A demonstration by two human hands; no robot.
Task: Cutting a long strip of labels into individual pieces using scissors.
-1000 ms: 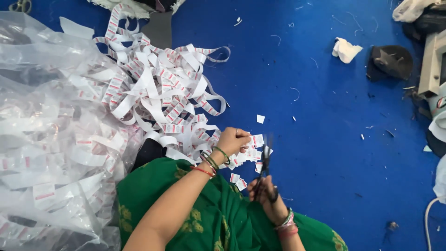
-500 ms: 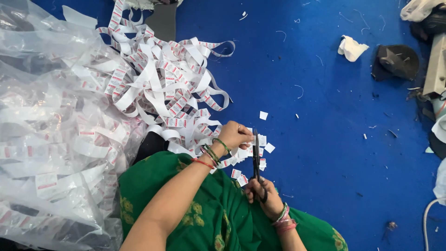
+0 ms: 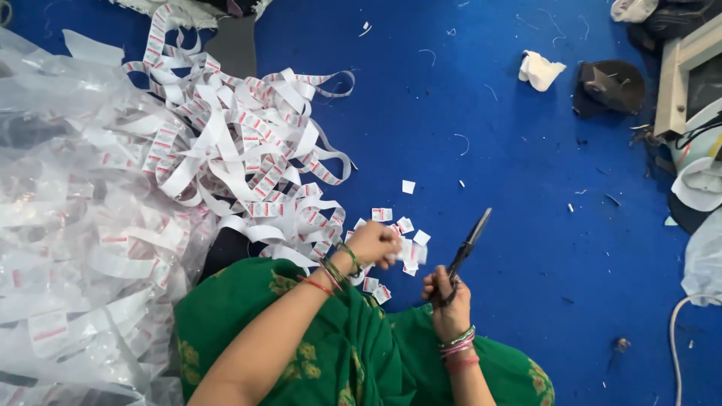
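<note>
My right hand (image 3: pixel 448 304) grips black scissors (image 3: pixel 468 246), whose blades point up and to the right over the blue floor. My left hand (image 3: pixel 374 243) pinches the end of a white label tape with red and grey print (image 3: pixel 412 252), just left of the scissors. Small cut labels (image 3: pixel 382 214) lie scattered around both hands. A big tangled heap of the same label tape (image 3: pixel 241 150) spreads out to the upper left. Bangles sit on both wrists, and green cloth (image 3: pixel 301 338) covers my lap below.
Crumpled clear plastic bags (image 3: pixel 75 248) fill the left side. At the right are a white crumpled scrap (image 3: pixel 540 71), a dark object (image 3: pixel 611 86), a machine's edge (image 3: pixel 688 83) and a white cable (image 3: pixel 681 331). Thread bits dot the blue floor (image 3: pixel 526 188).
My right hand has swung the scissors away to the right, off the tape. My left hand still holds the tape end, now slightly further right.
</note>
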